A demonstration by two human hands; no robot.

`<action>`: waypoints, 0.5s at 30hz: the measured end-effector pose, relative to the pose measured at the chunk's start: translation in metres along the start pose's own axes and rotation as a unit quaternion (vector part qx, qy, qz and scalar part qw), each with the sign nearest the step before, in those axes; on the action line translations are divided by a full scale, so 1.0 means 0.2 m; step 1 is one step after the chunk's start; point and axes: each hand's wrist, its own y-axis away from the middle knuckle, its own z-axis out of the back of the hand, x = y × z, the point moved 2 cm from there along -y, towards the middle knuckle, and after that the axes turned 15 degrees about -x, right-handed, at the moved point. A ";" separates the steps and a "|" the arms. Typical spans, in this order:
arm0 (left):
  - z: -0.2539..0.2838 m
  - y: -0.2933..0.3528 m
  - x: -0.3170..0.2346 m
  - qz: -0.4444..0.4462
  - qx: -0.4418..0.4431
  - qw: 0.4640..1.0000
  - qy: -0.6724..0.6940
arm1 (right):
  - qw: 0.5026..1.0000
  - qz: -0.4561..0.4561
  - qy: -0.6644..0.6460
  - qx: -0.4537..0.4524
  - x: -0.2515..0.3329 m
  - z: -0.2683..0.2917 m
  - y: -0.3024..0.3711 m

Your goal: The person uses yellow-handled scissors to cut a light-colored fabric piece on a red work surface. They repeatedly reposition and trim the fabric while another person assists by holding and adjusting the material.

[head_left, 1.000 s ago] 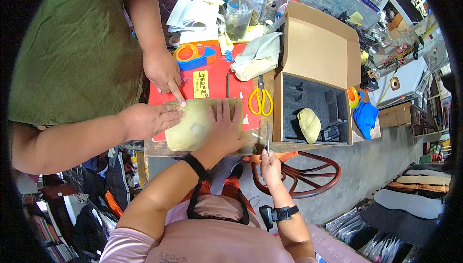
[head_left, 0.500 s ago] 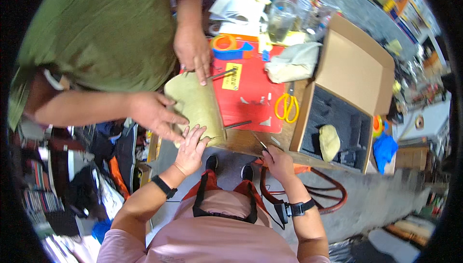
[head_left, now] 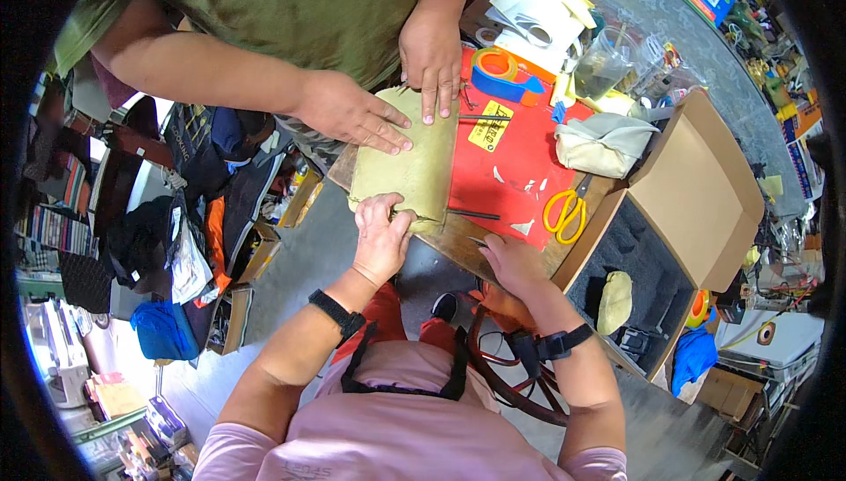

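Note:
A pale yellow-green leather-like piece point(head_left: 401, 159) lies at the table's left end, partly over a red mat point(head_left: 493, 159). My left hand point(head_left: 383, 238) is closed on its near edge, fingers curled over the material. The co-worker's two hands press the same piece, one hand point(head_left: 357, 115) lying flat across it and the other hand point(head_left: 430, 62) near its far right corner. Near the table's front edge, my right hand point(head_left: 513, 262) is closed around a thin, dark-tipped tool point(head_left: 477, 241), whose kind I cannot make out. Two dark rods point(head_left: 476, 215) stick out right of the piece.
Yellow-handled scissors point(head_left: 566, 216) lie right of the mat, beside an open cardboard box point(head_left: 652, 243) holding dark foam and a pale lump point(head_left: 614, 302). A tape dispenser point(head_left: 502, 75), a folded cloth point(head_left: 604, 144) and a plastic cup point(head_left: 608, 62) stand farther back.
My left hand has gone from lying spread on the piece to curling round its near edge. The co-worker's left-side hand now lies flat on it. The whole view has shifted.

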 end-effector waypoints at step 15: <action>-0.03 0.03 -0.01 0.017 -0.013 0.999 0.025 | 0.998 0.039 0.023 0.045 -0.02 0.05 -0.11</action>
